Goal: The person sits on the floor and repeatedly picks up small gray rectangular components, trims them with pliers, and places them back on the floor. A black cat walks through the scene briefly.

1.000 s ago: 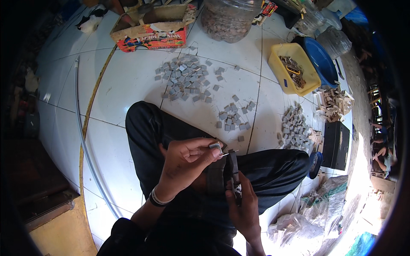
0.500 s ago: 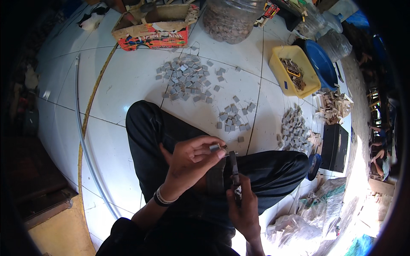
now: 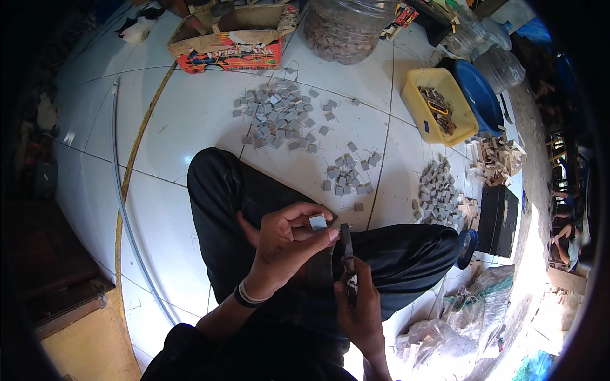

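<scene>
Between the thumb and fingers of my left hand (image 3: 284, 246) is a small grey square block (image 3: 318, 221), its pale flat face turned up. My right hand (image 3: 362, 308) is wrapped round the handles of dark pliers (image 3: 347, 247), whose jaws point away from me beside my left thumb tip. I cannot make out whether the jaws touch anything. Ahead of my knees lie a large pile of similar grey blocks (image 3: 279, 117), many with thin wires, and a smaller cluster (image 3: 346, 174). Another heap of grey blocks (image 3: 437, 193) sits beyond my right knee.
A red printed cardboard box (image 3: 232, 57) and a big clear container (image 3: 346, 32) stand at the far side. To the right are a yellow tub (image 3: 467, 130), a blue basin (image 3: 480, 95), wood scraps (image 3: 499, 159) and a black box (image 3: 497, 219). A grey tube (image 3: 121, 184) lies left.
The grey block has turned in my left fingers, so more of its flat face shows. My left hand has rolled slightly. The pliers have barely moved.
</scene>
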`<state>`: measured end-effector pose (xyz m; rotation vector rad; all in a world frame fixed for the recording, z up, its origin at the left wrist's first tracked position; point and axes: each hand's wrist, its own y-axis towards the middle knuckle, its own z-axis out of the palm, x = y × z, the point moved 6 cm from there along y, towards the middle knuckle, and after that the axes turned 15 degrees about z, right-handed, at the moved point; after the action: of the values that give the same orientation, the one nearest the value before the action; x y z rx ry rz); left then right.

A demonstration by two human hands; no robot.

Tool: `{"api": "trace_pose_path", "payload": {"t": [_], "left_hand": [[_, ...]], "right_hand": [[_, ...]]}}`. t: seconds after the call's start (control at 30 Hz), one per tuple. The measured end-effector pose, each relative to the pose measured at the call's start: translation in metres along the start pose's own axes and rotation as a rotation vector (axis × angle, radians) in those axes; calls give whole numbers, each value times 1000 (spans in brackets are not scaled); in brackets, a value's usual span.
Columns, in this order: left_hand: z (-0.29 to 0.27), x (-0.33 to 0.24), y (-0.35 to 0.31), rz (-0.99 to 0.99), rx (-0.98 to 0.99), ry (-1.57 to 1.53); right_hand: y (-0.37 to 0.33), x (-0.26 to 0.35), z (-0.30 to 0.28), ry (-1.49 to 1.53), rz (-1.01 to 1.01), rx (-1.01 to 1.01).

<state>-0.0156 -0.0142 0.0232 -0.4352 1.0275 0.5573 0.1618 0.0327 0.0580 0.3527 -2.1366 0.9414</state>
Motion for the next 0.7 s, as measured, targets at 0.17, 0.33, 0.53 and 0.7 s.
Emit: {"api": "trace_pose_path", "payload": {"t": [0.17,0.33,0.53,0.7], "left_hand": [[0,1,0,-42,30,28],[14,5,5,-14,96,-48],[13,20,-4,-315,33,-304],[7,27,-10,-359,16,-277]], "right_hand": [[0,5,0,35,-62,-28],[-1,3,1,30,21,41],[-5,-12,14,539,108,498],[-9,-19,33,971,184,773]]}}
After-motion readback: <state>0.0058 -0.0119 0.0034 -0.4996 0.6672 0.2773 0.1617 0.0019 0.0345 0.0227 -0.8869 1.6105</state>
